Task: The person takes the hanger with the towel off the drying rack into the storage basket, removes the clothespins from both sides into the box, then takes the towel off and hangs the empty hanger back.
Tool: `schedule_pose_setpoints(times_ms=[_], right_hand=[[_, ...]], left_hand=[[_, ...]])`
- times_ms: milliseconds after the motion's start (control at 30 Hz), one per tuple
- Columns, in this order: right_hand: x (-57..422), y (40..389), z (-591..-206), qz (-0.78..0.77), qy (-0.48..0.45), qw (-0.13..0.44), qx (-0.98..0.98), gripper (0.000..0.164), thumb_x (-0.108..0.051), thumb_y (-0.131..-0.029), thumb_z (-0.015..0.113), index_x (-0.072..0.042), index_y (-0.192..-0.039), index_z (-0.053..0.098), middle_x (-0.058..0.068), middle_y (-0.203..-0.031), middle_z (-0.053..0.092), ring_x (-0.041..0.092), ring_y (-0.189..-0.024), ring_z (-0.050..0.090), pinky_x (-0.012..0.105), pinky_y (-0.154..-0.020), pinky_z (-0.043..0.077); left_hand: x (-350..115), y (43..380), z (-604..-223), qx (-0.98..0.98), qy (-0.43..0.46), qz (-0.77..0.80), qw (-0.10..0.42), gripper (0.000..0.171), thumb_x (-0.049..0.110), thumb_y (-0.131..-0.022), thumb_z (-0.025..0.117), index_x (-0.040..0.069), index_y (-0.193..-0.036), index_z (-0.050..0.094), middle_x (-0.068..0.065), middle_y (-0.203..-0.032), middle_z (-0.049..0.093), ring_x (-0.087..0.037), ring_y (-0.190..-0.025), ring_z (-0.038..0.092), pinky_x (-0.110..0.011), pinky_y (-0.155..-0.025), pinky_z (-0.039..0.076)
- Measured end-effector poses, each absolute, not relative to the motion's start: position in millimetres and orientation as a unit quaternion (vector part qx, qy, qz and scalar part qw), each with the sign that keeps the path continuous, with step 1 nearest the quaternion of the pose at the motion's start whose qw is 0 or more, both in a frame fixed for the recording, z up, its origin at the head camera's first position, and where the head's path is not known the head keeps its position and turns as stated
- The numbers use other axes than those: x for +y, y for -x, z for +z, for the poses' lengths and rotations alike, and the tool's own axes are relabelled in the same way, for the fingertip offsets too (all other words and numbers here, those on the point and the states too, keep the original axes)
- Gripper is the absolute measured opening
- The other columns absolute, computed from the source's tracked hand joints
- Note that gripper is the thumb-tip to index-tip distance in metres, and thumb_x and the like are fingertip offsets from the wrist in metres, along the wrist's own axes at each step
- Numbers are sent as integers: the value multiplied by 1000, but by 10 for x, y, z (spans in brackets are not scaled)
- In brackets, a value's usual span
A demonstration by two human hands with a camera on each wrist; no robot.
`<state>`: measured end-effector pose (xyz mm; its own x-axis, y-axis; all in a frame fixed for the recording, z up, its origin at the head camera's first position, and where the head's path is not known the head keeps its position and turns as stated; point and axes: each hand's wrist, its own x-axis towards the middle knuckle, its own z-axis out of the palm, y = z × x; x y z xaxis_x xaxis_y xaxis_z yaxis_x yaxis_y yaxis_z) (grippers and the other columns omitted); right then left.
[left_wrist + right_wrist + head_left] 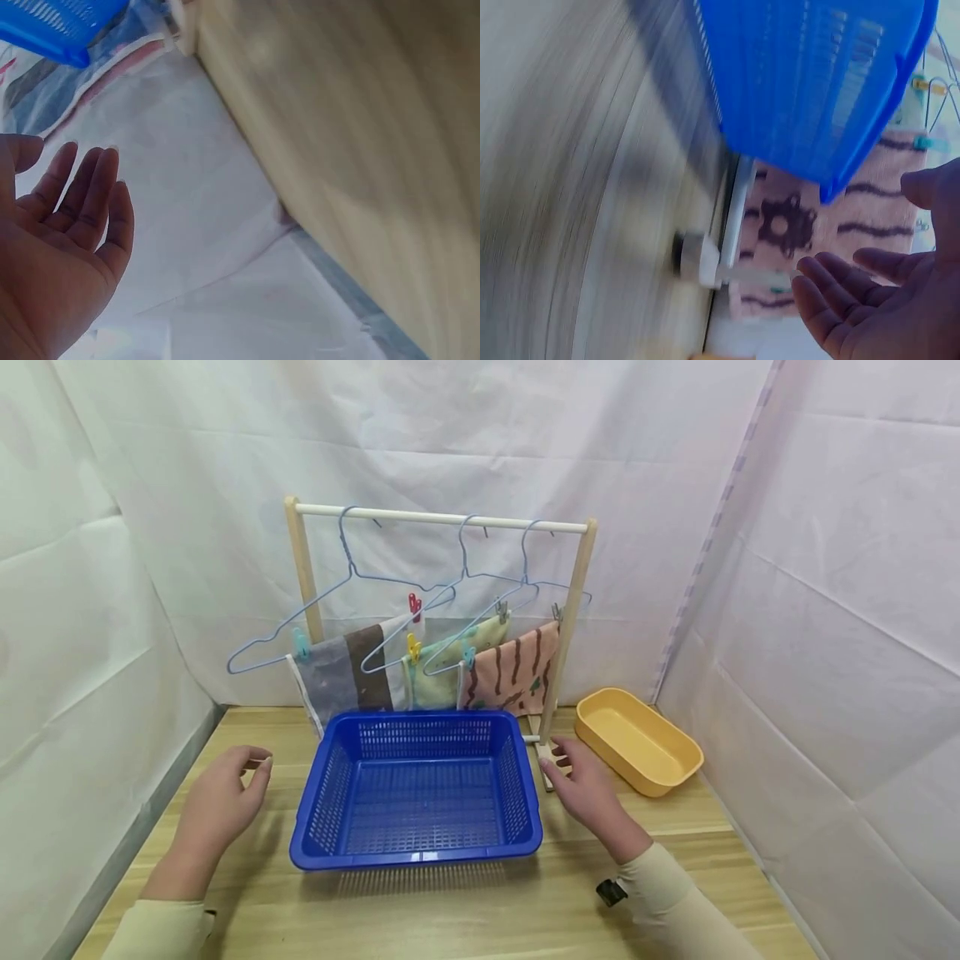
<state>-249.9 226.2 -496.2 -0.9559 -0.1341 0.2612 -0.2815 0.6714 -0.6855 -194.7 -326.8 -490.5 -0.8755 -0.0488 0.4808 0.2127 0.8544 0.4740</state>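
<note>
A blue plastic basket [420, 860] with slotted walls is in the middle of the head view, and nothing lies in it. To its left, my left hand [225, 797] is apart from the rim, fingers loosely bent and holding nothing. The left wrist view shows that palm [60, 277] with its fingers spread, below a corner of the basket [56, 37]. My right hand [588, 789] is off the basket's right side, close to the rack's foot, also with nothing in it. In the right wrist view its relaxed fingers [840, 292] point toward the basket [802, 90].
Behind the basket stands a wooden rack [442, 517] with three blue hangers [348, 568]. Clothespins hold a grey, brown and white cloth [345, 672], a green-yellow cloth [442, 672] and a pink striped cloth [517, 668]. A yellow tray [652, 785] sits at right. White sheets [825, 610] enclose the table [420, 927].
</note>
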Motion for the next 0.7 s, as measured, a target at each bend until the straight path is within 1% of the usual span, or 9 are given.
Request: schedule_pose_setpoints(times_ms=[133,233,400,467,567,700], right_hand=[[2099,2490,-4954,405,-104,80,-905,55,-29,-111,71,0,-155,57,24,-137,67,38,-119,70,57,-99,62],[2001,2486,-4966,401,-100,73,-908,56,-30,-111,71,0,-156,57,25,-138,67,40,-117,71,59,-98,62],[1863,2489,-4983,390,-104,71,-912,56,-32,-110,71,-4,-157,58,20,-135,67,36,-113,71,57,-96,63],[1813,2480,-4974,380,-106,70,-916,57,-32,-110,71,-6,-158,57,18,-136,67,34,-113,71,56,-95,63],[1756,2458,-4954,356,-105,65,-926,60,-31,-109,72,-7,-161,55,19,-145,66,36,-121,71,58,-101,62],[1712,2437,-4922,321,-104,59,-939,63,-27,-107,73,-6,-163,52,23,-156,60,43,-139,62,63,-113,54]], left_hand=[[-3187,1971,-4771,-930,51,-270,246,17,14,-109,66,1,-117,74,-23,-114,75,-45,-104,72,-63,-80,59],[-3129,1987,-4679,-929,75,-268,246,14,14,-109,67,4,-114,75,-20,-111,77,-42,-102,72,-60,-79,58],[-3013,2001,-4519,-929,123,-266,226,12,13,-109,68,6,-114,77,-14,-109,78,-40,-102,72,-64,-83,58],[-2951,2002,-4447,-928,146,-265,219,10,11,-109,69,7,-114,77,-12,-109,78,-37,-102,73,-64,-84,59],[-2848,2006,-4338,-924,186,-263,204,9,8,-108,71,8,-115,77,-8,-111,78,-33,-102,74,-62,-85,62],[-2698,2016,-4192,-924,213,-275,162,11,10,-110,69,11,-119,76,-5,-116,76,-29,-104,74,-59,-87,64]])
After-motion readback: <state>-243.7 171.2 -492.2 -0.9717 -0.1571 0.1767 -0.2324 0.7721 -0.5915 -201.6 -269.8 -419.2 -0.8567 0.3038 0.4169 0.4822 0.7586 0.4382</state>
